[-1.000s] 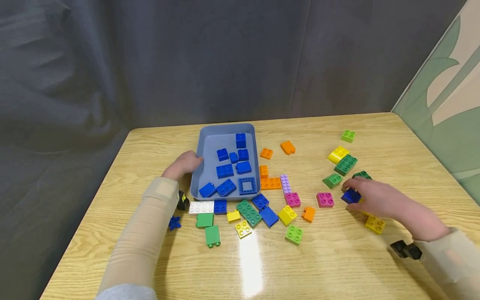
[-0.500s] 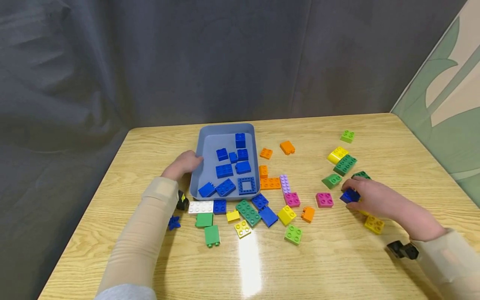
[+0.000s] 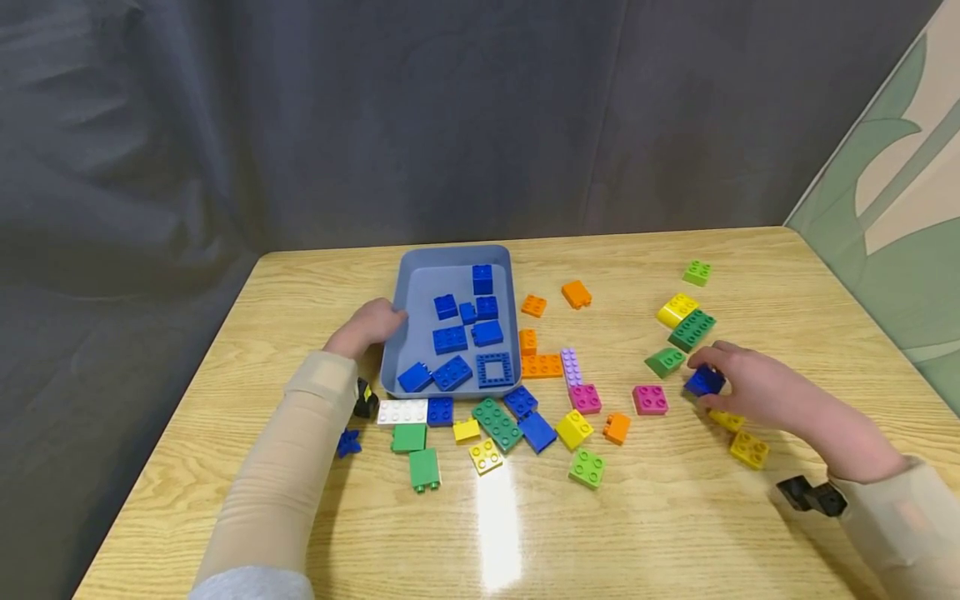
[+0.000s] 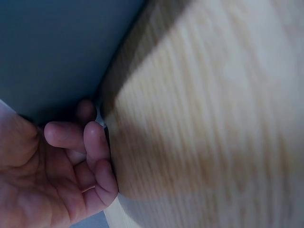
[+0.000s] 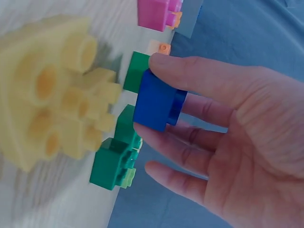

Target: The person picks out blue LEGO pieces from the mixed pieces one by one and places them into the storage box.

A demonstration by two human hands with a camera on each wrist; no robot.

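Observation:
My left hand (image 3: 371, 323) grips the left wall of a shallow grey-blue tray (image 3: 397, 287), its thumb over the rim; in the left wrist view its curled fingers (image 4: 97, 142) lie low beside the tray's side. Several blue bricks (image 3: 450, 339) and a blue square frame piece (image 3: 494, 369) lie inside the tray. At the right, my right hand (image 3: 768, 392) pinches a blue toy brick (image 5: 154, 99) between thumb and fingertips, its studs turned toward the palm. Close under this hand are a yellow brick (image 3: 726, 420) and a darker yellow brick (image 3: 750, 449).
Before the tray lie white (image 3: 402, 412), green (image 3: 498, 424), yellow and blue bricks, with a blue star-shaped piece (image 3: 348, 443) beside the left forearm. Orange, purple and pink (image 3: 649, 400) pieces are scattered between tray and right hand. Green bricks (image 3: 692, 330) lie beyond that hand.
My right hand has shifted slightly, lifting the blue brick a little and uncovering more of the yellow brick below; a dark green brick is now hidden behind it. Left hand and tray have stayed put.

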